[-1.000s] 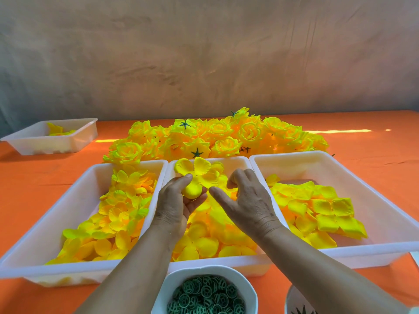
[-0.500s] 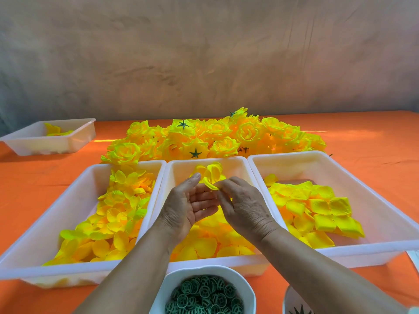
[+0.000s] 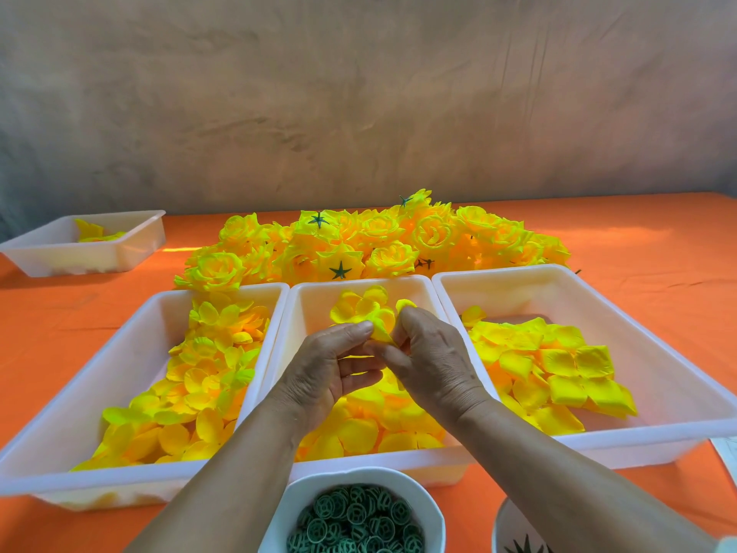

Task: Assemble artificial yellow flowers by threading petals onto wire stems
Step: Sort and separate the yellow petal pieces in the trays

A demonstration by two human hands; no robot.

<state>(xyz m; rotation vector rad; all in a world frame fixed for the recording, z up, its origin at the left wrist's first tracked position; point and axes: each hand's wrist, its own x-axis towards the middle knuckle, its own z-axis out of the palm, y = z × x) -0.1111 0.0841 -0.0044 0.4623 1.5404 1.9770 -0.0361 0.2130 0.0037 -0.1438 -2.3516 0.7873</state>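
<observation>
In the head view, a soft, feather-light petal cluster (image 3: 363, 311) is held above the middle tray (image 3: 307, 313), pinched at its lower edge between the left grip (image 3: 331, 365) and the right grip (image 3: 434, 353). It is best taken gently near its centre. A wire stem is possibly hidden.

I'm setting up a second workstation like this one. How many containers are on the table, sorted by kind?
Trays: 4 (left tray, middle tray, right tray, far tray)
Bowls: 2 (bowl of green rings, partly seen bowl at the bottom right)
Total: 6
</observation>
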